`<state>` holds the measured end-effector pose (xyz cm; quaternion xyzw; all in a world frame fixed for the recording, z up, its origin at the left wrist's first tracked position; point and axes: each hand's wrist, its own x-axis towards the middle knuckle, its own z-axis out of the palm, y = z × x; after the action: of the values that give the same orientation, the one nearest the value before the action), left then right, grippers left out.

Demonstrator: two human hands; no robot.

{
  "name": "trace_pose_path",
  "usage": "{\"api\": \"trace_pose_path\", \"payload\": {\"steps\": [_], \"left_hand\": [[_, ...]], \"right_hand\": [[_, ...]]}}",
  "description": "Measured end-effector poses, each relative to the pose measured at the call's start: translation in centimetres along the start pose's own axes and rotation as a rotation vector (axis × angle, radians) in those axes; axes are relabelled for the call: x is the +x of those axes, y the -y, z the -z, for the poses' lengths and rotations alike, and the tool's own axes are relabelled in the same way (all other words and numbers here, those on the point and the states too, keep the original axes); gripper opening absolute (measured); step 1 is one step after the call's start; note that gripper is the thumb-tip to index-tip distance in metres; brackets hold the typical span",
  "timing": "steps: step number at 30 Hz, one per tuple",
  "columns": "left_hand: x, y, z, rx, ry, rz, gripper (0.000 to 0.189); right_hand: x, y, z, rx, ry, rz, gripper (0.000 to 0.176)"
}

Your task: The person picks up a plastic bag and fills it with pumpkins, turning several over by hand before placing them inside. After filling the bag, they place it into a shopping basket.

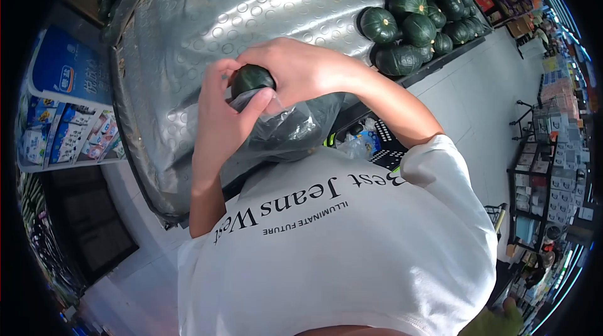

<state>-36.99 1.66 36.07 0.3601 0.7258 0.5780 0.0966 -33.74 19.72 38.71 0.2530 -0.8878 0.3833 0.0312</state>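
Note:
Between my two hands is a small dark green pumpkin (251,80), with a fold of clear film across its near side. My left hand (221,113) curls around it from the left, fingers on its far side and thumb reaching over the front. From the right, my right hand (294,71) closes on it, its fingertips partly hidden behind the pumpkin. A clear plastic bag (295,127) hangs just below the hands, against the edge of the display stand. Its inside looks dark, and I cannot make out what it contains.
A silvery bubble-textured mat (188,34) covers the display stand. Several green pumpkins (416,28) are piled at its right end. Below the stand's edge, a black basket (387,141) holds packaged items. A blue promotional rack (72,91) stands on the left, and store shelves (534,185) on the right.

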Motion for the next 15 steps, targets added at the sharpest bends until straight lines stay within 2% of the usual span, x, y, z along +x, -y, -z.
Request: {"api": "trace_pose_path", "payload": {"steps": [2, 3, 6, 7, 10, 11, 13, 14, 15], "left_hand": [[-0.2, -0.2, 0.1, -0.178, 0.047, 0.087, 0.044], [-0.1, 0.3, 0.3, -0.100, 0.074, 0.071, 0.050], [0.1, 0.7, -0.2, -0.003, 0.147, -0.049, 0.049], [0.3, 1.2, -0.3, 0.096, 0.132, -0.143, 0.047], [0.7, 1.5, -0.1, 0.198, 0.109, -0.184, 0.045], [0.7, 1.3, -0.3, 0.151, 0.089, -0.163, 0.041], [0.6, 0.9, -0.6, 0.058, 0.050, -0.116, 0.033], [0.7, 0.8, -0.6, 0.068, 0.066, -0.157, 0.028], [0.8, 0.7, -0.5, 0.079, 0.079, -0.200, 0.023]], "right_hand": [[-0.2, -0.4, 0.0, -0.046, -0.065, 0.074, 0.054], [-0.9, -0.6, 0.4, -0.026, -0.028, 0.075, 0.056], [-2.0, -1.1, 1.7, 0.049, 0.095, 0.107, 0.063], [-2.4, -2.0, 2.0, 0.085, 0.092, 0.220, 0.074], [-4.7, -1.3, 4.3, 0.160, 0.192, -0.099, 0.086], [-5.7, 0.2, 5.5, 0.073, 0.221, -0.358, 0.084], [-6.3, 0.5, 6.2, -0.055, 0.300, -0.382, 0.066], [-6.5, 0.5, 6.5, -0.121, 0.340, -0.393, 0.057], [-6.4, 0.7, 6.9, -0.117, 0.231, -0.336, 0.047]]}}
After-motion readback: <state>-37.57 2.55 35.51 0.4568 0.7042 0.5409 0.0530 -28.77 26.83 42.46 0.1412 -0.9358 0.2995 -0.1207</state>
